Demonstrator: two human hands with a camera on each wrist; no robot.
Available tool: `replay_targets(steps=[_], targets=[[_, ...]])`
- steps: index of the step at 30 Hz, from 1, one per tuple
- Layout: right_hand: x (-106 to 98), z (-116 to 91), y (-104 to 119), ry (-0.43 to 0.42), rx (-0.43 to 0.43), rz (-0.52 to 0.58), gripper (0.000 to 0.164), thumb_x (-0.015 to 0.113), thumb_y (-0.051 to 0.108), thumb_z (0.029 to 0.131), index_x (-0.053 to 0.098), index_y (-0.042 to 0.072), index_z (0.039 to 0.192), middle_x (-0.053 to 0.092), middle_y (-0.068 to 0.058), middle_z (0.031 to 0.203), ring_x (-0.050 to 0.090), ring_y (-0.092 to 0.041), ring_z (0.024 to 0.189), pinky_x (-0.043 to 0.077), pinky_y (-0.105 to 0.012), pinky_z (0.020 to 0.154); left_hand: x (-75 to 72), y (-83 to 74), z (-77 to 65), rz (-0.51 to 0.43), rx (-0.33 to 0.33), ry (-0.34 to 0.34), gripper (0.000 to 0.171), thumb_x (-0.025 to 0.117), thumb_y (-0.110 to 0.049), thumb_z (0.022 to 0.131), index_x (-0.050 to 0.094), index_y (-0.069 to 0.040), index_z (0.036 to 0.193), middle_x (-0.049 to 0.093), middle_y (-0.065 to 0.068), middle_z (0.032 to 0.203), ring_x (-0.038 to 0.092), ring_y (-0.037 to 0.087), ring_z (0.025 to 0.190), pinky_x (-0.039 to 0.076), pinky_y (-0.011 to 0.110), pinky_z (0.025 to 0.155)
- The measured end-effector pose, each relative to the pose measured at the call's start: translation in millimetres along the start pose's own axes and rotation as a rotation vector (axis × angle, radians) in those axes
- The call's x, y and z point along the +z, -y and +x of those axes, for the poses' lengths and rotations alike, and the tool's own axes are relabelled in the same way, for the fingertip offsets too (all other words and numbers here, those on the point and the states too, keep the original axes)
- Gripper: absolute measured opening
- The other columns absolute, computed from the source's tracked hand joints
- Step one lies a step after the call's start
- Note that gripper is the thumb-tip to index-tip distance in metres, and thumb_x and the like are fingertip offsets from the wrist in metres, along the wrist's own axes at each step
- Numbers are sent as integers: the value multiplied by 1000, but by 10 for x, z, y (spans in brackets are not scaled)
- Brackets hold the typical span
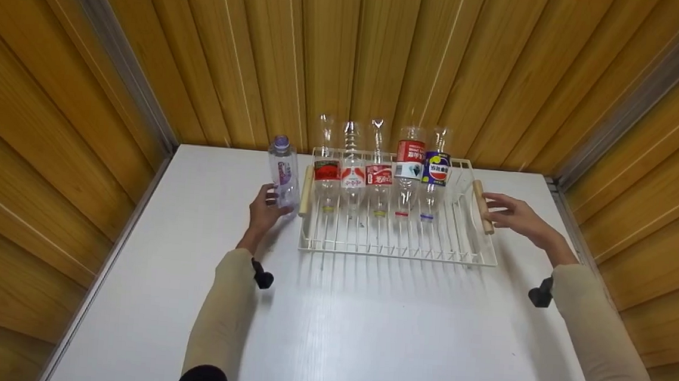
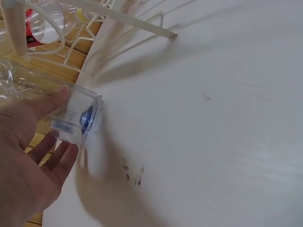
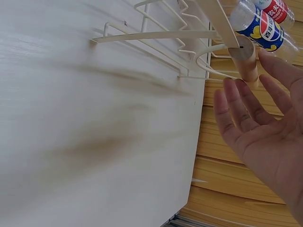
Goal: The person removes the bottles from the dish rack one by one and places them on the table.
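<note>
My left hand (image 1: 265,213) grips the lower part of a clear plastic bottle (image 1: 283,174) with a purple neck and a small printed label, just left of the wire rack. In the left wrist view the thumb lies along one side of the bottle (image 2: 78,113), with fingers on the other side near its base. Across the rack, my right hand (image 1: 514,216) has its fingers loosely extended by the wooden handle (image 1: 483,206). The right wrist view shows those fingertips close against the handle (image 3: 245,61); firm contact cannot be made out.
Several clear bottles stand in a row in the white wire rack (image 1: 394,256), among them a blue-labelled bottle (image 1: 435,168) and a red-and-white-labelled bottle (image 1: 410,159). A second wooden handle (image 1: 306,191) is on the rack's left. Wood-patterned walls (image 1: 385,56) enclose the white table (image 1: 365,336).
</note>
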State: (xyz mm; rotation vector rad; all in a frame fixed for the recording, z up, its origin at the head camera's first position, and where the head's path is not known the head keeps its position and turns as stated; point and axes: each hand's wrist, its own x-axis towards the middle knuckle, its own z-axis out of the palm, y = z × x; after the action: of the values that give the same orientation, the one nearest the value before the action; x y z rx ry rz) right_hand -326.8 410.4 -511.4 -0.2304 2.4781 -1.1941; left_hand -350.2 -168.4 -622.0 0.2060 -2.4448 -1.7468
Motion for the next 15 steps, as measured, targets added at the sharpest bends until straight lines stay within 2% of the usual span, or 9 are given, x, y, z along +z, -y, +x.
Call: replay_targets(steps=[2, 9, 14, 15], targets=[[14, -16, -13, 4, 3, 15, 71, 60, 30, 103, 26, 7, 162, 38, -30, 157, 48, -46, 137, 50, -49, 108, 20, 7, 5, -5, -3, 4, 71, 81, 3, 81, 47, -4, 143, 59, 28, 134, 60, 43, 123, 48, 50, 108], [32, -4, -27, 4, 16, 67, 72, 62, 26, 103, 26, 8, 162, 35, -31, 158, 45, -44, 138, 54, -21, 93, 101, -18, 21, -15, 8, -6, 70, 79, 5, 82, 47, -4, 143, 57, 28, 137, 58, 43, 124, 47, 52, 108], [26, 44, 7, 9, 26, 66, 72, 60, 23, 104, 23, 9, 163, 33, -31, 159, 43, -45, 140, 53, -17, 91, 152, -35, 32, -9, 1, -31, 68, 79, 4, 83, 48, -5, 143, 57, 27, 139, 57, 42, 128, 47, 51, 110], [22, 45, 17, 10, 29, 65, 71, 60, 23, 104, 23, 10, 163, 32, -31, 160, 43, -45, 141, 54, -21, 95, 161, -33, 38, -8, 3, -31, 68, 79, 3, 83, 48, -4, 144, 57, 27, 140, 57, 41, 128, 46, 51, 110]])
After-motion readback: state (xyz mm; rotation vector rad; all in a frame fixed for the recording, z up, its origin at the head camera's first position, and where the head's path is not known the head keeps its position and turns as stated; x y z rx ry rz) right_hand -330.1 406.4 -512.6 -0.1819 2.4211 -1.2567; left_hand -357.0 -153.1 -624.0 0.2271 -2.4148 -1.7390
